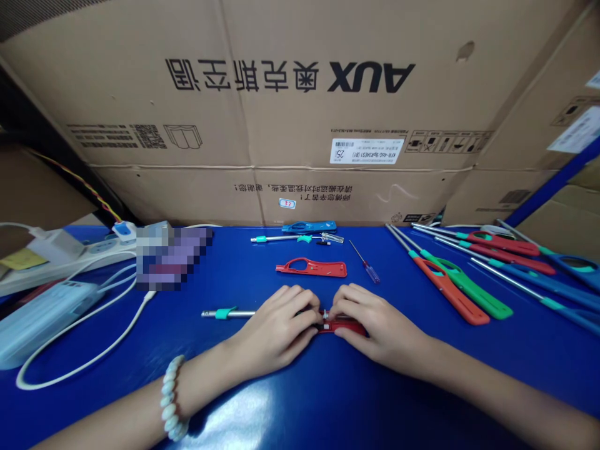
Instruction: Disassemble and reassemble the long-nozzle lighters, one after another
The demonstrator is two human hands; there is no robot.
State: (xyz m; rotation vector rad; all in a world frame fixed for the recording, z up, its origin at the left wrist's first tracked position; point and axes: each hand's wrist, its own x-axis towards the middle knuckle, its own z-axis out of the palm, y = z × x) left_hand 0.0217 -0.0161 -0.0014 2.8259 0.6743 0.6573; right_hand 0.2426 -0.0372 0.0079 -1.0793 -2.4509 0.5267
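An open red gas lighter handle (349, 327) lies on the blue table with small parts inside it. My left hand (284, 325) is closed over its left end, fingertips pressed together at the parts. From the right, my right hand (375, 322) pinches the same handle, thumb along the near edge. Fingers hide much of the inside. A metal lighter tube (244, 314) with a teal trigger (226, 313) sticks out left from under my left hand. Just beyond the hands lies a loose red handle half (330, 269), with a screwdriver (372, 272) to its right.
Farther back are a blue handle half (321, 226) and a metal tube with teal trigger (276, 239). Several lighters lie at right, including an orange one (452, 290) and a green one (482, 294). Left are a power bank (51, 319) and cables. Cardboard (281, 125) walls the back.
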